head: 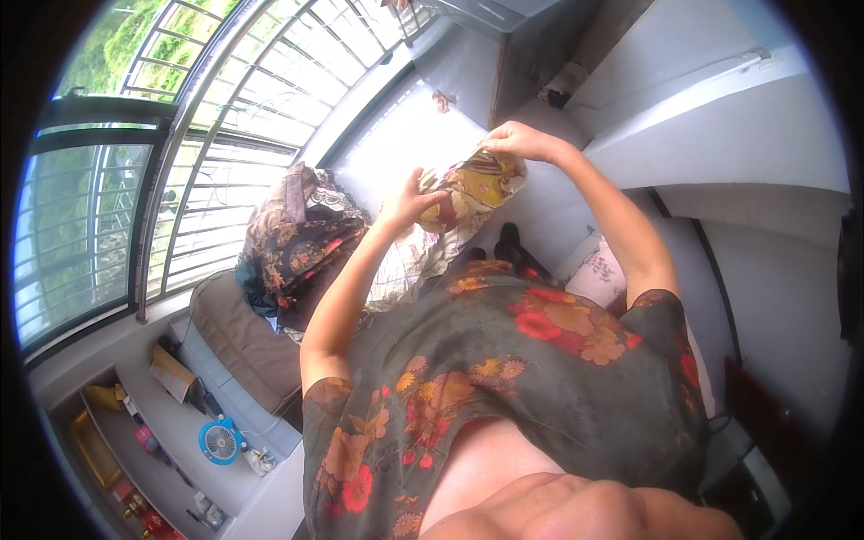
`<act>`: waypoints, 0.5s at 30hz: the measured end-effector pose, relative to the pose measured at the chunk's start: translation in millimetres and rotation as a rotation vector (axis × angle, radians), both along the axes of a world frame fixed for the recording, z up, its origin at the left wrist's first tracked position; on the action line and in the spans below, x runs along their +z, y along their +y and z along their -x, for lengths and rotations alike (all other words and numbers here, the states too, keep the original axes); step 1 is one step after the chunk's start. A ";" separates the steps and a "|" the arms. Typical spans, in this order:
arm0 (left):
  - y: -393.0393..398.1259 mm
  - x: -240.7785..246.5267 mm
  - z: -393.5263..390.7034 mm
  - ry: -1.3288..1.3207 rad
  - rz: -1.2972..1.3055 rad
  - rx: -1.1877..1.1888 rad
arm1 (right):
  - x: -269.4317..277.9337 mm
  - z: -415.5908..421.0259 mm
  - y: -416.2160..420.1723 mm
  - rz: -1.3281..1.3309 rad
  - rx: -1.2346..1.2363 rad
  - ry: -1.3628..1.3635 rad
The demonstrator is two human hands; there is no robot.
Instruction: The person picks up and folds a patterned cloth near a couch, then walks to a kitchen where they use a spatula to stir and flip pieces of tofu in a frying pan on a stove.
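Note:
A yellow and cream patterned cloth (pixel 476 179) is stretched between my two hands, bunched and partly folded. My left hand (pixel 408 202) grips its near left end, thumb pointing to the right. At the far end, my right hand (pixel 520 142) pinches the cloth's upper edge between thumb and fingers. Beneath and beside the left forearm lies a pile of dark floral clothes (pixel 297 236). A pale patterned fabric (pixel 405 263) spreads below the held cloth; whether the two are joined I cannot tell.
Barred windows (pixel 270 88) run along the left. A brown cushion (pixel 246 337) rests beside the clothes pile. Lower left, shelves hold a small blue fan (pixel 221 441) and a cardboard box (pixel 172 374). A pink floral fabric item (pixel 597 273) is under my right arm. A grey cabinet-like object (pixel 493 13) stands ahead.

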State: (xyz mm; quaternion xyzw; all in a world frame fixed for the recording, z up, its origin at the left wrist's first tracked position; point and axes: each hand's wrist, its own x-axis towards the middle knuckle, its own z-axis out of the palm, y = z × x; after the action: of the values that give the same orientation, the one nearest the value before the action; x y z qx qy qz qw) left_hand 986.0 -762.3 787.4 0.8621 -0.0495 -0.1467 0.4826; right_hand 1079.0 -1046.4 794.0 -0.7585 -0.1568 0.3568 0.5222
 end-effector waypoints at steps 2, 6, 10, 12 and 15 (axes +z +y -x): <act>-5.2 4.3 -5.6 0.136 -0.198 -0.071 | -5.8 2.7 7.3 0.043 -0.021 -0.101; -27.3 32.9 -11.4 0.165 -0.222 -0.080 | -31.6 16.9 32.2 -0.010 -0.047 -0.339; -24.3 18.3 -19.3 -0.177 -0.165 -0.075 | -7.5 32.0 48.8 0.050 -0.125 -0.434; -23.7 21.2 -24.9 -0.063 -0.069 -0.061 | -1.6 39.1 51.8 -0.100 -0.252 -0.531; -25.0 29.5 -26.1 0.148 0.170 -0.040 | -0.7 49.5 63.8 -0.144 -0.396 -0.587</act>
State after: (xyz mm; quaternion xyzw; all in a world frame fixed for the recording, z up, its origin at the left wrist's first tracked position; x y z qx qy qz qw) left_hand 1012.2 -787.3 816.9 0.8036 -0.0432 -0.2149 0.5533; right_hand 1029.5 -982.6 793.3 -0.8057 -0.1749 0.0038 0.5659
